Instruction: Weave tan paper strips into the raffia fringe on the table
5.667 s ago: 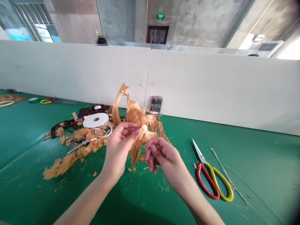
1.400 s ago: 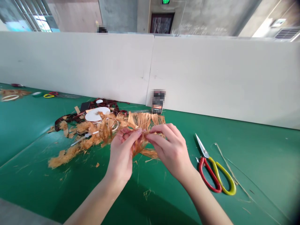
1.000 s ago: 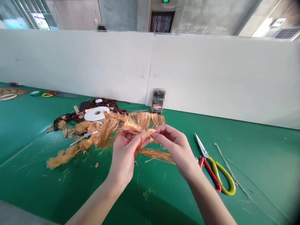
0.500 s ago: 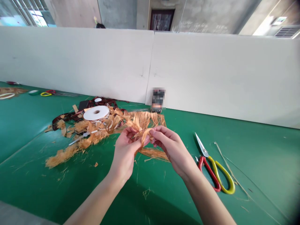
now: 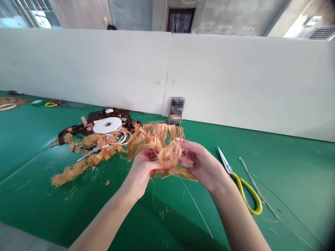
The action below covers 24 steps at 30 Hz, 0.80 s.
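Both hands hold a bundle of orange raffia fibre (image 5: 159,141) above the green table (image 5: 274,164). My left hand (image 5: 142,170) pinches the gathered part from below, thumb across it. My right hand (image 5: 202,164) cups the bundle from the right, with fingers curled round a coiled knot of fibre. Loose frayed strands fan out behind the fingers and hang beneath them. A thin pale strand (image 5: 196,205) trails from the bundle down toward me.
Scissors with red and yellow handles (image 5: 242,188) lie just right of my right wrist. A heap of orange scraps (image 5: 83,158), a white tape roll (image 5: 107,125) and dark ribbon lie at left. A white partition (image 5: 235,80) closes the far side.
The bundle has been wound into a tighter coil between my hands. My right hand has turned palm inward round it, and a thin strand now trails toward me.
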### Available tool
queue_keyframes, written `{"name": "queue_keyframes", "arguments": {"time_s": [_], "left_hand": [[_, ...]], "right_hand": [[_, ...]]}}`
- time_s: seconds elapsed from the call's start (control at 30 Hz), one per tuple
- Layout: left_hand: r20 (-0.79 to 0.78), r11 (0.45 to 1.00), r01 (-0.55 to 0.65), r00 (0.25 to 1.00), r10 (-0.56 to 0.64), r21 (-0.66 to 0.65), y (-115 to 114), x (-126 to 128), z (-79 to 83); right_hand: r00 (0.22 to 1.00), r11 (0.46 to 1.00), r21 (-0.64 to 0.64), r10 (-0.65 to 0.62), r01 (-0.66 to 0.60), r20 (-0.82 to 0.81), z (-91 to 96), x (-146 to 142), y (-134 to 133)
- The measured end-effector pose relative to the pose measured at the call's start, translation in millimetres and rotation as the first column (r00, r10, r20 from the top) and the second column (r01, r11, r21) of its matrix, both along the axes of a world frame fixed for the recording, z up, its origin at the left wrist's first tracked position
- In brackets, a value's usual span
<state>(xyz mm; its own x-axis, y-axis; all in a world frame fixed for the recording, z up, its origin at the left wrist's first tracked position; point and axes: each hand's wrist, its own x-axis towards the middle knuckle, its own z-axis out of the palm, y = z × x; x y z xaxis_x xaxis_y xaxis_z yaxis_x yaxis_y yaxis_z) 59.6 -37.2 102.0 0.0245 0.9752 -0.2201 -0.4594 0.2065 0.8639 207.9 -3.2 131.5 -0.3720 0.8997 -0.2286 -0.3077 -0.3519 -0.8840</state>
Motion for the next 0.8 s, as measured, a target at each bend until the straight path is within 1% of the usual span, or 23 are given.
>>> {"name": "queue_keyframes", "arguments": {"time_s": [0.07, 0.17, 0.27, 0.37, 0.47, 0.53, 0.6, 0.63, 0.67, 0.7, 0.73, 0.77, 0.8], "left_hand": [[0.018, 0.999, 0.051, 0.999, -0.051, -0.013, -1.0, -3.1, -2.2], [0.006, 0.994, 0.096, 0.995, -0.096, -0.048, -5.6, -9.0, -4.2], [-0.033, 0.993, 0.082, 0.996, -0.085, -0.079, -13.1, -16.2, -3.7], [-0.079, 0.996, 0.035, 0.996, -0.041, -0.078, -21.8, -25.2, -1.9], [-0.127, 0.997, -0.017, 0.992, 0.007, -0.078, -30.4, -36.3, -0.2], [-0.164, 0.993, -0.046, 0.986, 0.028, -0.105, -35.8, -44.2, 0.0], [-0.204, 0.99, -0.068, 0.978, 0.042, -0.124, -40.7, -51.0, -1.3], [-0.219, 0.989, -0.077, 0.974, 0.048, -0.127, -42.9, -53.6, -2.6], [-0.229, 0.989, -0.082, 0.972, 0.052, -0.126, -45.0, -55.5, -4.3], [-0.229, 0.989, -0.084, 0.972, 0.054, -0.123, -46.9, -56.5, -6.1], [-0.219, 0.989, -0.08, 0.974, 0.052, -0.122, -48.8, -56.7, -7.8], [-0.203, 0.99, -0.071, 0.978, 0.044, -0.124, -50.6, -56.3, -9.3], [-0.191, 0.99, -0.06, 0.981, 0.035, -0.129, -52.5, -55.3, -10.3]], "right_hand": [[0.998, 0.996, -0.077, 0.031, -0.035, -0.053, 4.2, 4.2, -0.1], [0.994, 0.985, -0.168, 0.012, -0.03, -0.105, 8.2, 7.0, 1.0], [0.999, 0.98, -0.195, 0.02, -0.027, -0.042, 5.8, 5.6, 6.2], [0.999, 0.983, -0.18, -0.013, 0.022, 0.053, -5.7, 4.5, 17.7], [0.98, 0.987, -0.108, -0.095, 0.115, 0.176, -24.0, 6.5, 31.2], [0.935, 0.977, -0.015, -0.2, 0.213, 0.293, -34.6, 7.9, 34.1], [0.84, 0.933, 0.134, -0.358, 0.333, 0.408, -39.3, 7.3, 25.0], [0.78, 0.9, 0.226, -0.437, 0.374, 0.448, -39.0, 5.6, 14.7], [0.733, 0.869, 0.312, -0.493, 0.385, 0.469, -37.1, 2.9, 0.6], [0.709, 0.849, 0.381, -0.52, 0.366, 0.476, -34.5, -0.8, -16.6], [0.707, 0.838, 0.464, -0.513, 0.289, 0.486, -31.9, -5.2, -35.9], [0.701, 0.795, 0.604, -0.461, 0.054, 0.544, -30.2, -10.2, -55.9], [0.702, 0.721, 0.674, -0.396, -0.162, 0.592, -30.2, -15.2, -75.0]]}}
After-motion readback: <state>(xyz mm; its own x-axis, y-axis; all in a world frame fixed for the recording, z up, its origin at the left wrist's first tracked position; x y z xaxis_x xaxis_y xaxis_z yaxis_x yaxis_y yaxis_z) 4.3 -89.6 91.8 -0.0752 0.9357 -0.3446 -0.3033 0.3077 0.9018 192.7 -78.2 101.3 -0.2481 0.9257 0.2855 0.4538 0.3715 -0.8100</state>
